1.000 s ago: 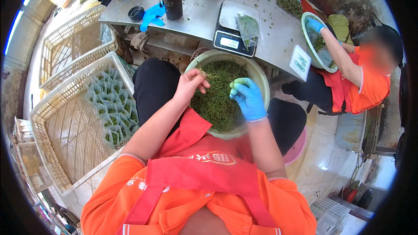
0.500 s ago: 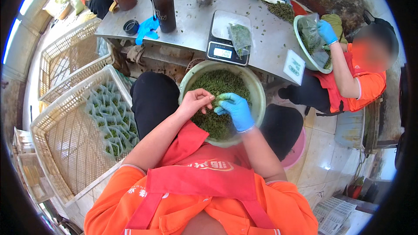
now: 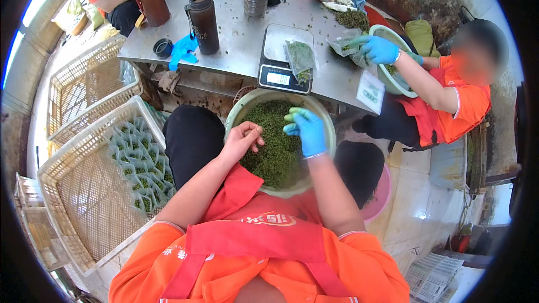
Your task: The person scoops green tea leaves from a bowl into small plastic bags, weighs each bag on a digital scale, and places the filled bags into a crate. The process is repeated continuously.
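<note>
A pale green basin (image 3: 233, 113) stands between my knees, filled with small green peppercorns (image 3: 272, 154). Over its left side is my bare left hand (image 3: 243, 138), fingers curled and pinched together; whatever is in the pinch is hidden. My right hand (image 3: 307, 129), in a blue glove with green-stained fingertips, hovers over the basin's upper right with thumb and fingers apart. A gap separates the two hands. Just beyond the basin, at the metal table's edge, a digital scale (image 3: 285, 59) carries a clear bag of green peppercorns (image 3: 300, 58).
To my left, a plastic crate (image 3: 84, 191) holds several filled clear bags (image 3: 141, 168); another crate (image 3: 90, 87) lies beyond. Bottles (image 3: 203, 22) and a blue glove (image 3: 183, 51) sit on the table (image 3: 236, 36). At right, a co-worker's gloved hand (image 3: 380, 50) reaches over a bag (image 3: 343, 45).
My hands, close together over the basin before, have parted; the right has moved up and right. The co-worker's gloved hand has moved left from their basin to the table with a bag.
</note>
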### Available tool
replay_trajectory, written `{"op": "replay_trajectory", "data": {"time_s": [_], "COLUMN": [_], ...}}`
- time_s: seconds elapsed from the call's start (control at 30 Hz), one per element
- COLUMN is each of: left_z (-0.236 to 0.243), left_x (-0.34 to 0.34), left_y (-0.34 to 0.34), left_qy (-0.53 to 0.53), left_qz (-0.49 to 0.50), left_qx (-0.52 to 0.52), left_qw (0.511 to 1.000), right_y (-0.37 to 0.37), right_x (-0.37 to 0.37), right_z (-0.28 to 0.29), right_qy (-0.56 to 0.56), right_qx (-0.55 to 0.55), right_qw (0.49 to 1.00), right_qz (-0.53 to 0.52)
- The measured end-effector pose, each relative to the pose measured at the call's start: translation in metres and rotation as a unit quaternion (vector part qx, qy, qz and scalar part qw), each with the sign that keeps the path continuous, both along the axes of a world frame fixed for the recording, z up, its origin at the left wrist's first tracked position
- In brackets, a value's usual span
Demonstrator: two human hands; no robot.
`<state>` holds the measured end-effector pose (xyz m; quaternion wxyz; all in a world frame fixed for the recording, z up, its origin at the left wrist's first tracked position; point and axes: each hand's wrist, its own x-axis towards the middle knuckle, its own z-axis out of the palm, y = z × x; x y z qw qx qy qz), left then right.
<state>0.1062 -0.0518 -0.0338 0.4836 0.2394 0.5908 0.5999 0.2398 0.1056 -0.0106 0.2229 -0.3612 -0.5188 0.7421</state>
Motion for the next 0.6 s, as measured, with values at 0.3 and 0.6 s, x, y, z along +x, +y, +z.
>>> {"op": "replay_trajectory", "data": {"time_s": [0.3,0.6], "left_z": [-0.005,-0.015], "left_x": [-0.002,0.012], "left_y": [0.001,0.000], "left_qy": [0.015,0.311], "left_qz": [0.089,-0.069], "left_qx": [0.033,-0.034], "left_qw": [0.995,0.947], "right_y": [-0.049,-0.040], "right_x": [-0.009,-0.002], "right_z": [-0.099,-0.033], "right_qy": [-0.293,-0.135], "right_qx": [0.532,0.140], "right_qw": [0.767,0.969], "right_qz": [0.209,0.149]}}
